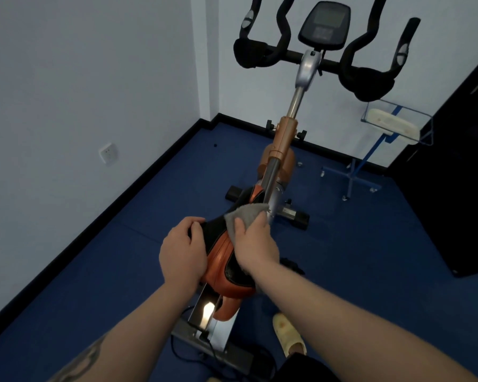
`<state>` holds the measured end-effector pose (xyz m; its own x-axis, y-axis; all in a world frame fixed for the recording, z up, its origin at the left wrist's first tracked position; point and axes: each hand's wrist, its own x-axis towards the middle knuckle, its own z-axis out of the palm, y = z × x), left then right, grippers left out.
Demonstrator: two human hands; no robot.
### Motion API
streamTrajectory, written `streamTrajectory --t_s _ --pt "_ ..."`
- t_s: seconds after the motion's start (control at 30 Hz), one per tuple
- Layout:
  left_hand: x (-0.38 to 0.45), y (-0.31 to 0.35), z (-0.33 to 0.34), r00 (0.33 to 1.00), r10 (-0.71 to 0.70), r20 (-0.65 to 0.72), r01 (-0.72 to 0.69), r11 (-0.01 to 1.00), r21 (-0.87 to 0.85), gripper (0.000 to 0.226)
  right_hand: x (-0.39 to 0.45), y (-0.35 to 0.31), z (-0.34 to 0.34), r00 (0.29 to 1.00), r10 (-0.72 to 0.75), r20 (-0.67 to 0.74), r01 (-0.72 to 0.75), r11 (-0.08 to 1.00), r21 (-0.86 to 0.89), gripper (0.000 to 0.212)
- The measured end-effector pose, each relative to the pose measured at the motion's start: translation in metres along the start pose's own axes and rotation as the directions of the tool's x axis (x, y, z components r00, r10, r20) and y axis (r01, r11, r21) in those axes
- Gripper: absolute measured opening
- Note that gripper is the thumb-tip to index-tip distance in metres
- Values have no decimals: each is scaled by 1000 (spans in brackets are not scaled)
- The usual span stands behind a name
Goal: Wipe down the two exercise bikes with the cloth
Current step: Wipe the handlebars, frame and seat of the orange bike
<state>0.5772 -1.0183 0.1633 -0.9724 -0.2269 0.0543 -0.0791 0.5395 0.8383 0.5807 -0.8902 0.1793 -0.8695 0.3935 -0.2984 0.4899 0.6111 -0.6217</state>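
Note:
An orange and black exercise bike (283, 139) stands in front of me, with black handlebars (364, 75) and a console (324, 24) at the top. Its orange and black saddle (226, 260) is right below me. My left hand (184, 256) grips the saddle's left side, fingers curled over the black nose. My right hand (255, 244) holds a grey cloth (246, 216) and presses it on the saddle's nose, near the silver frame tube (271, 177). Only one bike is in view.
White walls meet in a corner behind the bike, with a socket (108, 153) on the left wall. A blue wire stand (381, 144) with a white pad is at the right, next to a dark cabinet (458, 166). Blue floor lies all around. A yellow slipper (289, 336) shows below.

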Motion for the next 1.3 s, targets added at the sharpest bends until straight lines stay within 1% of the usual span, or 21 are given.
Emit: streamTrajectory --t_s 0.07,0.1,0.13,0.23,0.3,0.33,0.4,0.47,0.5,0.6,0.67,0.77,0.83,0.87,0.97,1.03,1.1,1.17,1.2,1.23,1.3 --pt "0 0 0 1000 0 -5 0 1000 -6 24 -29 15 6 988 -147 -51 145 988 -49 72" --pt "1 0 0 1000 0 -8 0 1000 -4 24 -34 20 7 981 -184 -60 181 982 -49 72" --pt "1 0 0 1000 0 -12 0 1000 -1 24 -29 20 6 984 -172 -50 170 985 -38 72" --pt "1 1 1 1000 -12 -15 12 1000 13 24 11 -1 -3 995 81 53 -83 996 42 68" --pt "1 1 0 1000 -13 -17 14 1000 11 24 20 -10 -6 992 118 44 -120 992 49 66" --pt "0 1 0 1000 -11 -14 11 1000 10 24 13 -9 -4 996 81 30 -82 996 21 67" --pt "0 1 0 1000 -5 -10 5 1000 1 24 -17 4 2 998 -57 -20 56 998 -36 70" --pt "1 1 0 1000 0 -15 0 1000 2 24 -35 16 4 990 -139 -29 138 990 -38 72" --pt "1 0 1 1000 1 -16 -1 1000 3 24 -29 16 3 992 -122 -15 122 992 -23 71" --pt "1 0 1 1000 -7 -9 7 1000 6 24 10 -3 -4 994 95 45 -97 994 48 64" --pt "1 -1 2 1000 -12 -15 12 1000 8 25 19 -10 -5 990 134 38 -136 990 43 64" --pt "1 -1 3 1000 -14 -16 15 1000 14 24 -12 4 2 999 -37 -13 36 999 -28 68" --pt "2 -3 3 1000 -16 -25 17 1000 20 24 -28 16 4 993 -116 -36 116 993 -6 69" --pt "2 -4 3 999 -16 -28 17 1000 22 24 -22 16 4 995 -96 -18 97 995 15 69" --pt "2 -3 4 1000 -10 -26 11 1000 29 24 20 -3 -3 992 107 73 -113 989 94 66" --pt "2 -2 4 999 -12 -33 13 1000 26 24 36 -13 -8 985 160 63 -167 977 130 64" --pt "1 -3 4 999 -10 -30 11 1000 21 24 19 -9 -3 997 71 41 -72 997 18 68" --pt "1 -4 3 1000 2 -30 -1 1000 20 24 -18 8 6 991 -133 4 132 984 -118 73" --pt "2 -5 3 999 4 -36 -4 1000 19 24 -27 14 8 980 -201 -1 199 971 -129 74" --pt "3 -5 3 999 4 -42 -4 1000 19 24 -24 17 9 975 -222 -6 220 969 -116 73" --pt "3 -5 5 999 -2 -41 3 1000 22 24 6 8 6 995 -97 17 98 995 -30 71"
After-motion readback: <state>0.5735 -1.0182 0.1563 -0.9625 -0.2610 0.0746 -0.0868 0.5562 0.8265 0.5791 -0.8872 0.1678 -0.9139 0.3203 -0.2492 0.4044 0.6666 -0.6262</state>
